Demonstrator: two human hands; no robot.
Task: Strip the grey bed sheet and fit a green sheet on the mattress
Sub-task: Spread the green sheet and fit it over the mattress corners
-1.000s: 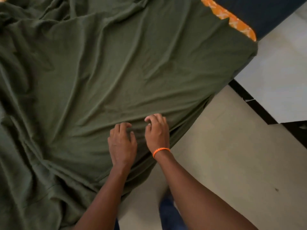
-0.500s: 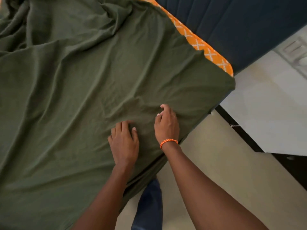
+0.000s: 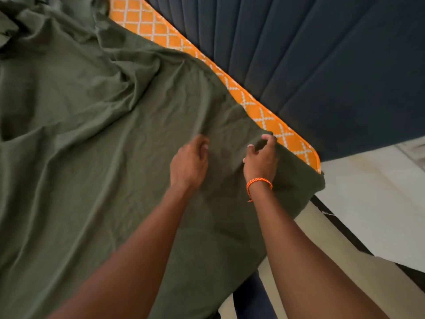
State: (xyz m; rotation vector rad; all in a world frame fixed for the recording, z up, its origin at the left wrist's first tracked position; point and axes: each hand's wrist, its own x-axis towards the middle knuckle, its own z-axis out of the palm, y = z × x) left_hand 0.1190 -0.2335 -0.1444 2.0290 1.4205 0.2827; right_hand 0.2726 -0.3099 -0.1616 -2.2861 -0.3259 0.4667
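Note:
The green sheet [image 3: 96, 157] lies wrinkled over most of the mattress. A strip of the orange, white-latticed mattress [image 3: 259, 111] shows bare along the headboard. My left hand [image 3: 189, 163] is on the sheet near that edge, fingers curled and pinching a small ridge of cloth. My right hand [image 3: 261, 158], with an orange wristband, pinches the sheet's edge right beside the orange strip, close to the mattress corner. The sheet hangs over the near side of the bed below my right arm. No grey sheet is in view.
A dark blue padded headboard [image 3: 310, 65] stands behind the mattress. To the right are a white surface [image 3: 379, 203] and a pale floor [image 3: 333, 261] with a dark border. The sheet is bunched in a heap at the upper left [image 3: 13, 26].
Both hands have moved along the bed's side toward the headboard corner. They went from lying on the sheet to pinching it near its edge by the orange strip.

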